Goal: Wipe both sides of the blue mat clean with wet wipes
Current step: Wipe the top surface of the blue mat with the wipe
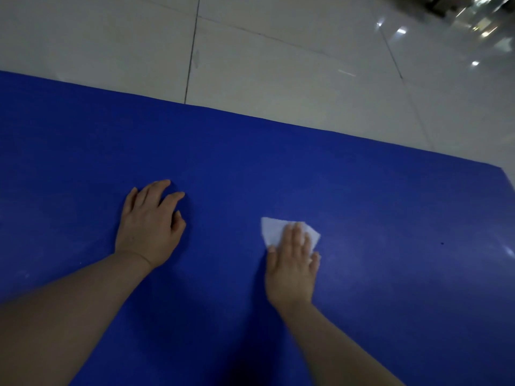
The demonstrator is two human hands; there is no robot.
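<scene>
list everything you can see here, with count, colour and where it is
blue mat: one, deep blue, spread flat on the floor, filling most of the view
wet wipe: one, white, lying on the mat right of centre, partly under the right hand
small dark speck: one, on the mat towards its right end; too small to tell what it is
tiled floor: pale glossy tiles with dark joints, beyond the mat's far edge
blurred clutter: dark and shiny, top right corner; too blurred to identify
left hand: one, resting on the bare mat left of centre, holding nothing
right hand: one, straight fingers pressing the wipe onto the mat
</scene>
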